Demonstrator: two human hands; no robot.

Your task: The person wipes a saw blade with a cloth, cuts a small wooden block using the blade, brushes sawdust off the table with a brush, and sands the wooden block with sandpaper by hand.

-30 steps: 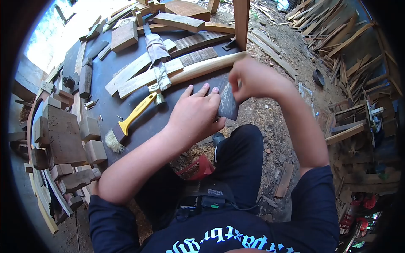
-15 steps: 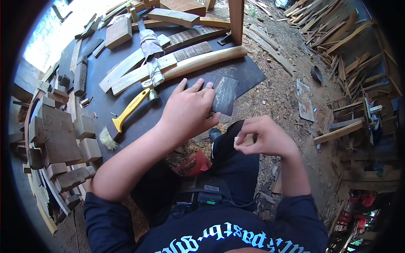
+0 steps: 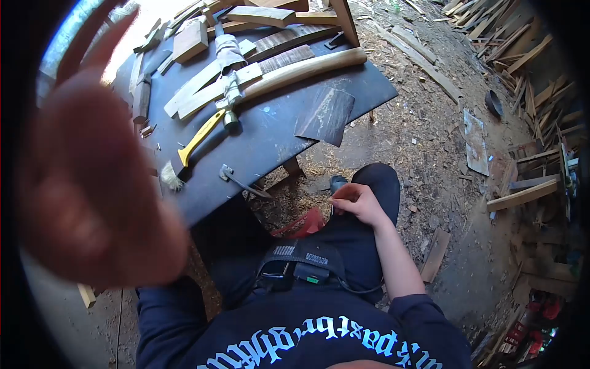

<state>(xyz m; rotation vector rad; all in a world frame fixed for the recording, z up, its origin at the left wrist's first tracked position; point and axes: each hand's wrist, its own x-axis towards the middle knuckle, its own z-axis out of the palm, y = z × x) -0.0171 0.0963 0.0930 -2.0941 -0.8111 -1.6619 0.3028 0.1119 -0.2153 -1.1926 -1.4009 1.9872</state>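
Note:
My left hand (image 3: 101, 178) is raised close to the camera, large and blurred, fingers stretched upward and nothing visible in them. Above my thigh, my right hand (image 3: 362, 204) is pinched closed. Its fingers hide most of the small pale wooden block it holds. On the dark tabletop (image 3: 264, 144) lies a worn dark sheet (image 3: 327, 115), like sandpaper, its corner over the edge. Behind it rests a curved wooden handle (image 3: 301, 74), beside a cloth-wrapped clamp (image 3: 230, 52). A yellow-handled paintbrush (image 3: 201, 135) and a metal tool with a thin shank (image 3: 243, 182) lie nearer me.
Boards and wood blocks (image 3: 190, 42) crowd the table's far side. An upright wooden post (image 3: 345, 23) stands at its far corner. Shavings cover the ground (image 3: 424, 154). Scrap wood (image 3: 522, 67) is heaped at the right, and a red object (image 3: 304, 222) lies below the table edge.
My left hand has left the dark sheet and come up toward the camera. My right hand has moved slightly down and left. The metal tool near the table edge has come into view.

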